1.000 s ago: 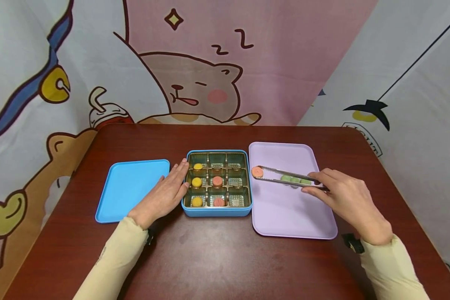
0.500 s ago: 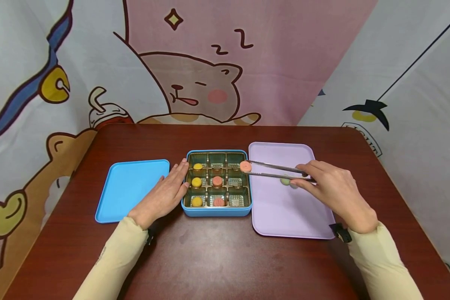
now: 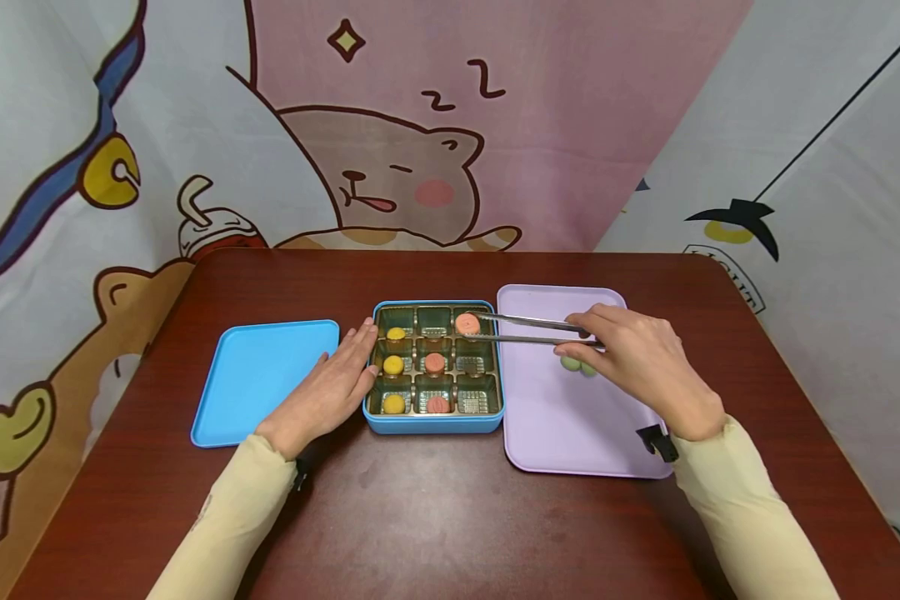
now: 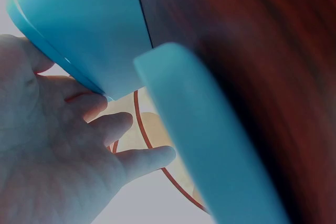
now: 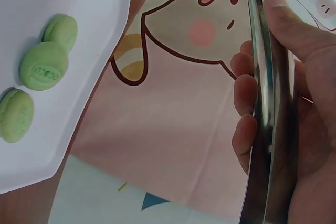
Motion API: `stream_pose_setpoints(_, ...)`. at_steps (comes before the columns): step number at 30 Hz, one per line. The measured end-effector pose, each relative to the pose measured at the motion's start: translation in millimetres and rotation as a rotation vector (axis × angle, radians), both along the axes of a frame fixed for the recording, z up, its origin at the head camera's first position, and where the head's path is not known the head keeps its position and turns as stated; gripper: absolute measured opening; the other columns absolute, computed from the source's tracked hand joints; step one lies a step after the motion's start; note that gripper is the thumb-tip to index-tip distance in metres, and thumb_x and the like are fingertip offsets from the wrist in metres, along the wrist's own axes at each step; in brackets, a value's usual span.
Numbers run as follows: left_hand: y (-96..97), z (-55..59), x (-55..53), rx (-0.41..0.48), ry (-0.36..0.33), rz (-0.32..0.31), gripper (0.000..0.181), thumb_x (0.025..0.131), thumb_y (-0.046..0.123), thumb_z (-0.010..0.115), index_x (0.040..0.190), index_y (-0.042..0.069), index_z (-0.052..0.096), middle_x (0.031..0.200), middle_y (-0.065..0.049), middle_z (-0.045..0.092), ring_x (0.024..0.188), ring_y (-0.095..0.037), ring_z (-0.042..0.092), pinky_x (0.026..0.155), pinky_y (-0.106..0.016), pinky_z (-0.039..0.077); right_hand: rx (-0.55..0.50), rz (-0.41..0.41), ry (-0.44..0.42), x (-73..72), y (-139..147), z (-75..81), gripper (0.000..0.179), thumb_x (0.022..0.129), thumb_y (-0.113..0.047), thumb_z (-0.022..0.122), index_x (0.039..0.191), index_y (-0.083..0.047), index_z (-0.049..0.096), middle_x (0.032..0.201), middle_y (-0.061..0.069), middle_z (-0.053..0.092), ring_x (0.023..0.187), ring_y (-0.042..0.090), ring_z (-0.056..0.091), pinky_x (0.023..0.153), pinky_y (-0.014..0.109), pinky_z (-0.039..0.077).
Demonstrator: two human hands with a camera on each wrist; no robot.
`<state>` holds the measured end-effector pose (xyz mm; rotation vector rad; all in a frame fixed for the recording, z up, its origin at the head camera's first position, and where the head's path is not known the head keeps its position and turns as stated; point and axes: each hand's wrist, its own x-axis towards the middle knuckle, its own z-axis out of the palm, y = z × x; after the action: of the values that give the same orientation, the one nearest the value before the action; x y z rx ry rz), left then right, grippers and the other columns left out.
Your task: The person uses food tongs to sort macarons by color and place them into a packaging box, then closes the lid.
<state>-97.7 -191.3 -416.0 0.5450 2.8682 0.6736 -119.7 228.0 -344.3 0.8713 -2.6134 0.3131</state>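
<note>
Along the left side of a blue box (image 3: 435, 424) my left hand (image 3: 328, 390) rests with straight fingers, the fingertips at its rim; the left wrist view shows them against the wall. My right hand (image 3: 641, 358) grips metal tongs (image 5: 262, 103), thumb on one side and fingers on the other. Pinched in the tongs' tips is an orange-pink macaron (image 3: 467, 324), over the box's back right compartment. Yellow macarons (image 3: 393, 365) fill the left column. Two pink macarons (image 3: 435, 362) sit in the middle column, at its centre and front.
A lilac tray (image 3: 577, 433) stands against the box's right side, bearing green macarons (image 5: 44, 66), partly hidden by the right hand in the head view. Left of the box lies a flat blue lid (image 3: 258, 379). Behind the brown table (image 3: 435, 517) hangs a cartoon-printed cloth (image 3: 570, 125).
The right hand has carried the tongs and orange-pink macaron leftward and slightly back, from over the tray to over the box's back right compartment. The left hand has stayed still.
</note>
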Motion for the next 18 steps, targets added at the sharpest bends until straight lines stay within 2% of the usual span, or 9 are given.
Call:
stream_pose_setpoints(4, -0.1, -0.3, -0.1, -0.001, -0.001, 0.002, 0.065, 0.113, 0.035, 0.038, 0.167, 0.009, 0.013, 0.174, -0.006, 0.005, 0.158, -0.036, 0.012, 0.119, -0.069, 0.019, 0.019, 0.015, 0.007, -6.2, -4, 2.0, 0.038, 0.084, -0.041, 0.086, 0.107, -0.012, 0.077, 0.086, -0.001, 0.070, 0.064, 0.013, 0.058, 0.045, 0.035, 0.045)
stream_pose_setpoints(9, 0.0, 0.1, 0.1, 0.002, -0.004, 0.006, 0.065, 0.113, 0.035, 0.039, 0.167, 0.010, 0.013, 0.174, -0.006, 0.005, 0.158, -0.036, 0.012, 0.119, -0.069, 0.018, 0.024, 0.023, 0.018, -14.0, -10, 3.1, 0.039, 0.083, -0.040, 0.087, 0.106, -0.011, 0.077, 0.088, 0.000, 0.072, 0.067, 0.016, 0.062, 0.046, 0.040, 0.049)
stream_pose_setpoints(18, -0.1, -0.3, -0.3, 0.000, -0.006, 0.003, 0.065, 0.113, 0.034, 0.039, 0.167, 0.009, 0.013, 0.174, -0.006, 0.004, 0.158, -0.036, 0.012, 0.119, -0.069, 0.019, 0.041, 0.044, 0.028, -25.3, -19, -0.7, 0.039, 0.083, -0.040, 0.087, 0.105, -0.010, 0.077, 0.090, 0.001, 0.071, 0.069, 0.017, 0.064, 0.047, 0.040, 0.049)
